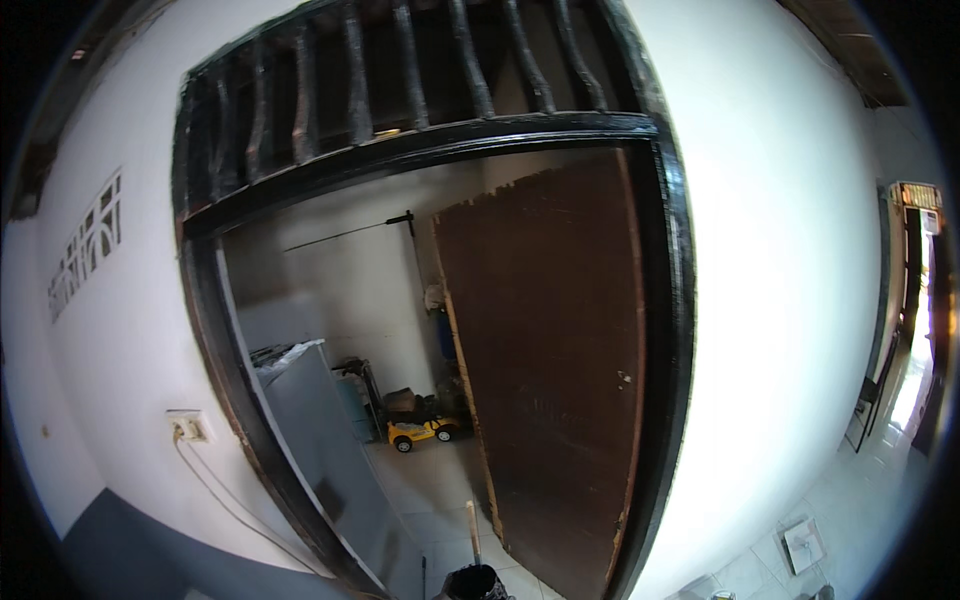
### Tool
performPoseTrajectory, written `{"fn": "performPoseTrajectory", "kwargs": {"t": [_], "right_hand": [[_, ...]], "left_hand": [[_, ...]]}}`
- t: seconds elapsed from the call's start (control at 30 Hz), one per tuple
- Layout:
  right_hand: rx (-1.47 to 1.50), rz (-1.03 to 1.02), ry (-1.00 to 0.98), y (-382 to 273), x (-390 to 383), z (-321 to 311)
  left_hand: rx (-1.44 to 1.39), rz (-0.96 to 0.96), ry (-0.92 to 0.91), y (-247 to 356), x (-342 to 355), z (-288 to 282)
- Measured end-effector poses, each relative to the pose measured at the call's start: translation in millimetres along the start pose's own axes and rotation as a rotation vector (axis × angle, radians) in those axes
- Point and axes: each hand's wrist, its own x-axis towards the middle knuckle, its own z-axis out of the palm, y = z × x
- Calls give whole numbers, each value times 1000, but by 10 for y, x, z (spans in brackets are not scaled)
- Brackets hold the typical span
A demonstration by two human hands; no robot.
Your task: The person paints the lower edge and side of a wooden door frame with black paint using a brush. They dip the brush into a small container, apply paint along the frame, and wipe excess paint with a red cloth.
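Observation:
Neither of my hands shows in the head view. Straight ahead stands a doorway with a black wooden frame [420, 150] and upright bars above its lintel. Its brown door [545, 370] is swung partly inward, with a rough, chipped edge. Low in the doorway, at the picture's lower edge, is a black container-like thing [475, 582], cut off by the edge. A pale wooden stick [473, 530] rises behind or out of it; I cannot tell which.
Inside the room, a grey cabinet [330, 430] stands at the left and a yellow toy car [422, 432] sits on the tiles farther back. A wall socket [188, 426] with a cable is left of the frame. A pale square object [803, 545] lies on the floor at right.

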Motion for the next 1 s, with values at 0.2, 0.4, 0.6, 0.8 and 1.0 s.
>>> {"fn": "performPoseTrajectory", "kwargs": {"t": [0.2, 0.4, 0.6, 0.8, 1.0], "right_hand": [[-125, -269, -35, -696, 232, -133], [26, -334, -144, -1066, 204, -8], [305, -62, -122, -491, 75, 130], [198, -52, -192, -607, -170, 581], [-48, -667, -516, -1432, -68, 1248]], "left_hand": [[-144, -170, -142, -139, 22, 99], [-234, -253, -280, -228, 19, 146], [-239, -267, -177, -360, -114, 145], [643, 569, -58, -164, -458, 758], [420, 236, 11, 192, -630, 726]]}}
